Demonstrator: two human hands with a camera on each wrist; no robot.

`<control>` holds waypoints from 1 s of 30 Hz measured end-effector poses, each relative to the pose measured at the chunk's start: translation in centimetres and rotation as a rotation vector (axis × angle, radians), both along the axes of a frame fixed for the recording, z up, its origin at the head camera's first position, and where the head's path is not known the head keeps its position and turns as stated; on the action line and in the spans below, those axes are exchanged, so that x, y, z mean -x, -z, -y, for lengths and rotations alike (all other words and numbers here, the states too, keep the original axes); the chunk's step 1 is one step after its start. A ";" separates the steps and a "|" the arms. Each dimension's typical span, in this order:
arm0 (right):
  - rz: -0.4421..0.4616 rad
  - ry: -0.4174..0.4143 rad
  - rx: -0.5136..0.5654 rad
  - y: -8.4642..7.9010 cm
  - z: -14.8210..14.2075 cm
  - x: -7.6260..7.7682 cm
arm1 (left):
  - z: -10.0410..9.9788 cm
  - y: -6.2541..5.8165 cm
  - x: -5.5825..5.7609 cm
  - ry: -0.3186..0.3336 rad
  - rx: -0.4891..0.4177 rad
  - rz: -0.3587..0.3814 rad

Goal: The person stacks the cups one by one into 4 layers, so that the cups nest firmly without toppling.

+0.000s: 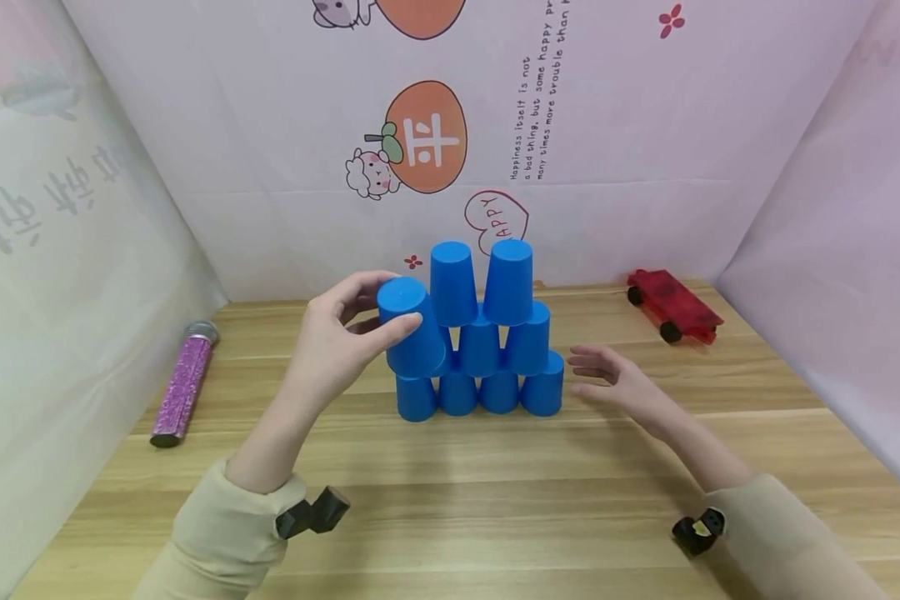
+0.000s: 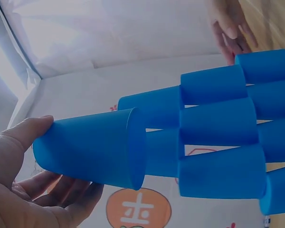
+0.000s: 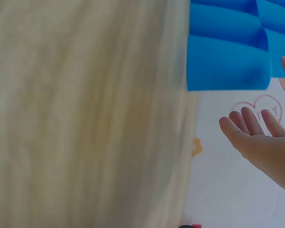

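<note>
An upside-down blue cup (image 1: 408,342) is gripped by my left hand (image 1: 333,333), thumb on the near side and fingers behind. In the left wrist view this held cup (image 2: 88,149) overlaps the stack's upper cups. Blue cups stand upside down in a stepped stack (image 1: 480,350): several at the bottom, three in the middle row, two on top. The held cup hides part of the middle row's left cup in the head view. My right hand (image 1: 618,383) hovers beside the bottom row's right-end cup (image 1: 543,387), fingers loosely bent and holding nothing.
A glittery purple microphone (image 1: 185,383) lies on the wooden table (image 1: 450,500) at the left. Toward the back right sits a red toy car (image 1: 675,304). Printed white sheets (image 1: 270,125) wall the table at the back and both sides.
</note>
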State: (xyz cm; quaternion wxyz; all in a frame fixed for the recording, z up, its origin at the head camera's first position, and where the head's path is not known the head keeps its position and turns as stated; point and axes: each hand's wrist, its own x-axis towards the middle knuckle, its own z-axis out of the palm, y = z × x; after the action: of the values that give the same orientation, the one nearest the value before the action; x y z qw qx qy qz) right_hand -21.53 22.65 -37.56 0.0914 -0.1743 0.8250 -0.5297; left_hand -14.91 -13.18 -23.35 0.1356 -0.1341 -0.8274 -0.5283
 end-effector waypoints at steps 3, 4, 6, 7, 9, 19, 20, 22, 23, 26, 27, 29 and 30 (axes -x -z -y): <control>0.011 -0.004 -0.021 0.5 0.5 0.2 | -0.1 -0.8 0.2 -0.002 0.007 -0.032; 0.011 -0.006 -0.024 0.6 0.6 0.3 | -0.1 -1.1 0.3 -0.002 0.009 -0.041; 0.012 -0.002 -0.031 0.7 1.0 0.5 | -0.2 -1.6 0.5 -0.002 0.014 -0.054; 0.011 0.000 -0.036 0.7 1.2 0.5 | -0.3 -1.9 0.6 0.001 0.017 -0.062; 0.004 -0.003 -0.052 0.8 1.5 0.7 | -0.4 -2.6 0.8 0.007 0.020 -0.075; 0.022 0.005 -0.137 0.4 2.5 1.2 | -1.5 -5.4 2.5 0.044 0.013 -0.118; 0.019 0.003 -0.141 0.4 2.5 1.3 | -1.6 -5.6 2.7 0.045 0.013 -0.123; 0.015 0.004 -0.152 0.3 2.6 1.5 | -1.9 -5.9 3.1 0.047 0.016 -0.133; 0.010 0.002 -0.156 0.2 2.7 1.6 | -2.0 -6.1 3.3 0.048 0.017 -0.136; -0.005 0.004 -0.169 0.2 2.9 1.8 | -2.4 -6.4 3.8 0.047 0.022 -0.141; -0.012 0.003 -0.173 0.2 2.9 1.8 | -2.5 -6.5 4.0 0.044 0.028 -0.142; -0.020 0.005 -0.174 0.3 3.0 1.9 | -2.8 -6.8 4.5 0.040 0.035 -0.143; -0.017 0.008 -0.176 0.4 3.0 1.9 | -3.0 -6.9 4.7 0.036 0.041 -0.145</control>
State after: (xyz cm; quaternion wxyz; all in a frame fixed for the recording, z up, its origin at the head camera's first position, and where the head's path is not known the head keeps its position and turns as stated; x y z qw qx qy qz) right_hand -23.43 19.63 -37.92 0.0971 -0.1669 0.8698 -0.4540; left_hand -19.63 -10.21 -16.45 0.1829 -0.1896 -0.8235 -0.5025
